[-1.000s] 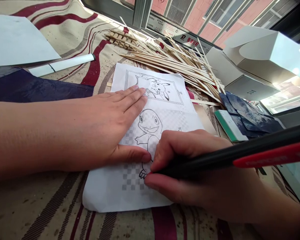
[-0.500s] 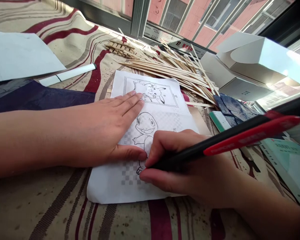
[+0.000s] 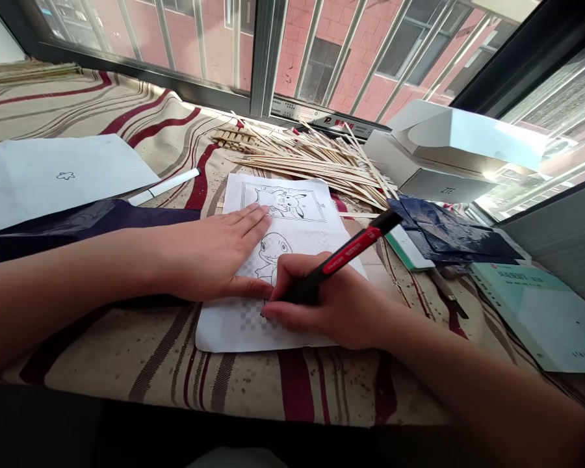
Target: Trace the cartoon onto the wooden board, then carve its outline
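White paper sheet [image 3: 219,331] with black-outlined cartoon drawings [image 3: 274,247] lies on the beige-and-maroon striped cloth [image 3: 297,383] — our left hand [image 3: 212,257] spread flat on it, our right hand [image 3: 338,302] pinching a black-and-red pen [image 3: 353,251] whose tip we can't clearly see.

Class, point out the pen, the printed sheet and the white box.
Pen [image 3: 347,252]: head view, on its red clip.
Printed sheet [image 3: 301,229]: head view, paper between the two drawings.
White box [image 3: 443,181]: head view, on its front panel.

Probably a home, striped tablecloth [image 3: 246,387], barred window [image 3: 263,62] alongside
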The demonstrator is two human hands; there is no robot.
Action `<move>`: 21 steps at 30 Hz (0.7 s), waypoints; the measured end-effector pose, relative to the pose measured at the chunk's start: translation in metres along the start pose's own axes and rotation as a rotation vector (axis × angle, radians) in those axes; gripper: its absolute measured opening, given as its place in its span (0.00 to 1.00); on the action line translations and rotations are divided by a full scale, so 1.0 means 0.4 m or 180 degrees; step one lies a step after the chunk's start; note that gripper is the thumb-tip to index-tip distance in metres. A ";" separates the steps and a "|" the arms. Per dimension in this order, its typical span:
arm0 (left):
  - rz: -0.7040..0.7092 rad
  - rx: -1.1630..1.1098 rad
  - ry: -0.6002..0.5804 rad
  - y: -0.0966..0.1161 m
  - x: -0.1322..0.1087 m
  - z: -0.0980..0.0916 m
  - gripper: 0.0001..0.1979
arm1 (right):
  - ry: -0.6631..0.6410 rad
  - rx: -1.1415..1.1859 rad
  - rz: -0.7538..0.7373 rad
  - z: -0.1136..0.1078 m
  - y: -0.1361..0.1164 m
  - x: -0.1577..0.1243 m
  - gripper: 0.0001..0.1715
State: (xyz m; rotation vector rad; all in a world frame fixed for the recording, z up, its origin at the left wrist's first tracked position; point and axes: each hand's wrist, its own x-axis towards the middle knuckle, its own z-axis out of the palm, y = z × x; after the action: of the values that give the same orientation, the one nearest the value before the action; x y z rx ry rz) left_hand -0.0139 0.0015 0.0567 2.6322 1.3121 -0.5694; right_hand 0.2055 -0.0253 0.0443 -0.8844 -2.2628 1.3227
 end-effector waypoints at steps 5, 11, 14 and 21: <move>-0.0040 0.0188 -0.0213 0.009 0.005 -0.043 0.54 | 0.0050 -0.0034 -0.0187 0.007 0.003 0.002 0.16; -0.0101 0.0124 -0.0088 0.026 0.002 -0.070 0.51 | 0.0106 -0.0151 -0.0231 0.010 0.003 0.000 0.17; -0.0177 0.0192 -0.0219 0.027 0.005 -0.070 0.52 | 0.0133 -0.0183 -0.0247 0.010 0.001 -0.002 0.17; -0.0150 -0.0033 -0.0077 0.012 0.012 -0.050 0.57 | 0.0181 -0.0077 -0.0127 0.013 0.001 -0.003 0.16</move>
State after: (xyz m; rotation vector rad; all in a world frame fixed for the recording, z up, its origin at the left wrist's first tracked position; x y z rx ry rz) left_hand -0.0022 0.0081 0.0731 2.5842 1.3695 -0.5976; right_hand 0.2034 -0.0295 0.0415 -0.8694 -2.2456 1.2400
